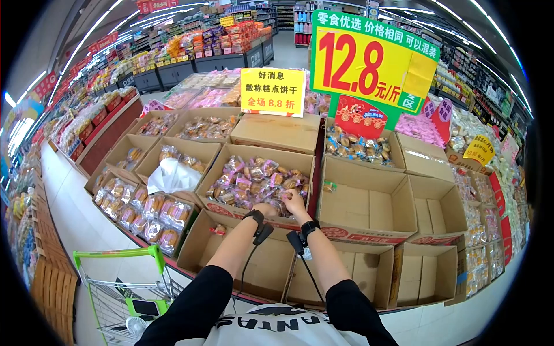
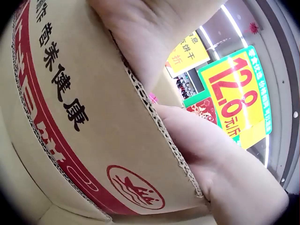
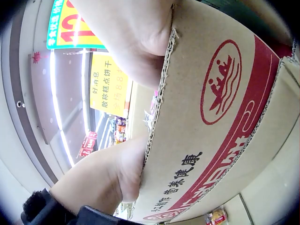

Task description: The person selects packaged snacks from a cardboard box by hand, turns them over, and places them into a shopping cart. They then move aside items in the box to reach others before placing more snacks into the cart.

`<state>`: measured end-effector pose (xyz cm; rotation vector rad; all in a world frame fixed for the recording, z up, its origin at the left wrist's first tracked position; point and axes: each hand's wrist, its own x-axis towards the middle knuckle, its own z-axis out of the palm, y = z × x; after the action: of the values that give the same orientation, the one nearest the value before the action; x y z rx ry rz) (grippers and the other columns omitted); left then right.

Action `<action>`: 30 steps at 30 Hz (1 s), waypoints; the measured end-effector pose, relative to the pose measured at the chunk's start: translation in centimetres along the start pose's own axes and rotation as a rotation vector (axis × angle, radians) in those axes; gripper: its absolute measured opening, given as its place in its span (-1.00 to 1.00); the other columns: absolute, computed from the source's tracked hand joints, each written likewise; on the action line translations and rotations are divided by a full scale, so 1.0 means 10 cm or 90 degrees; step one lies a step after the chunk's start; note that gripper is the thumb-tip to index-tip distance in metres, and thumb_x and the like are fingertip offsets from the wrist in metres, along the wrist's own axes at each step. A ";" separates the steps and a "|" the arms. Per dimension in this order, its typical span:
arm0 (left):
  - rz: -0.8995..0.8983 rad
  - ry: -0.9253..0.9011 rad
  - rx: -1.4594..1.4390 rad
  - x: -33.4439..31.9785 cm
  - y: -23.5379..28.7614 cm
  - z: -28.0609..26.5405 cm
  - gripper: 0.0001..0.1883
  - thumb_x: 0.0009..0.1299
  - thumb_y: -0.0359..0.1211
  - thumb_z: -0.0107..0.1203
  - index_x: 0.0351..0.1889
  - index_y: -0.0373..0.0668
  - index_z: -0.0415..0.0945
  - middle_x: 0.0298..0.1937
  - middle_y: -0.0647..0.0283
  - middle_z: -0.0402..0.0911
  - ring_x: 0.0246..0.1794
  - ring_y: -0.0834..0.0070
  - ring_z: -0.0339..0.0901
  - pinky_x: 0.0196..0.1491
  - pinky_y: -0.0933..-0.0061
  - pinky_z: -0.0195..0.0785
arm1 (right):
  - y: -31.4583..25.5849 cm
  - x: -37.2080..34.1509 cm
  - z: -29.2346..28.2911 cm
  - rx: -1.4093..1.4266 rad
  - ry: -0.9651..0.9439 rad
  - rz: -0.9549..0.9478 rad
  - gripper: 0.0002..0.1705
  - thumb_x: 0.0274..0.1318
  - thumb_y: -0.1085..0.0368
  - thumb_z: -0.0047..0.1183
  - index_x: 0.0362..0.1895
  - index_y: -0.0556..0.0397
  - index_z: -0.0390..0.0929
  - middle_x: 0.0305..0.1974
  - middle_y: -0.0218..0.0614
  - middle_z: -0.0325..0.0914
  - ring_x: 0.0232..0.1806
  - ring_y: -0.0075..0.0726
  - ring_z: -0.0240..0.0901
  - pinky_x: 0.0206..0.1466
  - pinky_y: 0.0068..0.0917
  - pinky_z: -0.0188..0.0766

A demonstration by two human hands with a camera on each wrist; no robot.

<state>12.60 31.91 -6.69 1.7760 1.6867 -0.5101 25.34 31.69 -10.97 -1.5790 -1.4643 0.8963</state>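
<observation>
In the head view, a cardboard box [image 1: 214,209] holds many small wrapped cakes [image 1: 245,181] in purple-and-clear packets. My left hand [image 1: 265,210] reaches over its front edge, fingers largely hidden among the packets. Beside it, my right hand [image 1: 294,202] is bent down with its fingertips at a packet near the box's right side; whether it grips that packet is unclear. Both wrist views show the box's printed front wall [image 2: 98,108] [image 3: 201,117]. The left hand [image 2: 145,37] and the right hand [image 3: 131,42] pass over its edge, their fingertips hidden behind it.
Boxes with bare insides [image 1: 363,202] stand to the right and in front. A white plastic bag [image 1: 173,177] lies on the box to the left, above packaged bread [image 1: 153,225]. A green-handled cart [image 1: 118,252] is at lower left. Price signs [image 1: 272,92] stand behind the boxes.
</observation>
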 end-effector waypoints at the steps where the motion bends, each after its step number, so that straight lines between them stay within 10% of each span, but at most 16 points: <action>1: -0.006 -0.034 0.028 0.04 0.00 -0.01 -0.71 -0.02 -0.13 0.01 -0.43 -0.08 0.55 -0.43 0.27 0.57 -0.41 0.46 0.51 -0.36 0.40 0.31 | -0.05 -0.02 -0.03 -0.008 -0.013 0.021 -0.63 -0.14 0.25 0.06 -0.17 0.05 0.34 -0.31 -0.12 0.47 -0.23 -0.19 0.41 -0.18 -0.40 0.31; 8: 0.024 0.036 0.071 -0.15 0.07 -0.06 -0.71 -0.06 -0.10 0.07 -0.48 -0.07 0.56 -0.43 0.28 0.57 -0.39 0.44 0.52 -0.33 0.36 0.31 | -0.01 -0.02 -0.01 0.009 -0.005 0.009 -0.62 -0.16 0.24 0.07 -0.18 0.05 0.34 -0.30 -0.10 0.46 -0.21 -0.16 0.40 -0.16 -0.40 0.29; 10: 0.038 -0.073 0.087 0.00 0.03 -0.04 -0.50 0.01 0.01 -0.03 -0.20 -0.14 0.49 -0.14 0.10 0.49 -0.12 0.26 0.44 -0.14 0.30 0.28 | -0.05 -0.03 -0.03 0.001 -0.004 0.004 -0.62 -0.17 0.25 0.07 -0.19 0.06 0.35 -0.30 -0.10 0.46 -0.21 -0.14 0.40 -0.17 -0.39 0.30; 13: 0.010 0.113 0.066 0.21 -0.02 0.15 -0.70 -0.06 -0.09 0.09 -0.47 -0.06 0.57 -0.42 0.26 0.57 -0.36 0.40 0.52 -0.30 0.35 0.31 | -0.03 -0.02 -0.01 -0.006 0.004 -0.007 -0.63 -0.17 0.25 0.07 -0.20 0.06 0.35 -0.32 -0.10 0.47 -0.24 -0.13 0.42 -0.18 -0.39 0.31; 30: 0.063 0.046 0.013 0.04 -0.04 0.07 -0.63 -0.07 -0.14 0.05 -0.32 -0.09 0.55 -0.27 0.16 0.55 -0.22 0.34 0.49 -0.20 0.32 0.31 | 0.07 0.02 0.02 0.003 0.011 -0.008 -0.66 -0.13 0.28 0.02 -0.18 0.07 0.35 -0.32 -0.05 0.46 -0.26 -0.04 0.40 -0.21 -0.33 0.30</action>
<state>12.38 31.76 -7.56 1.9027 1.6383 -0.4257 25.48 31.85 -11.67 -1.5689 -1.4576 0.8754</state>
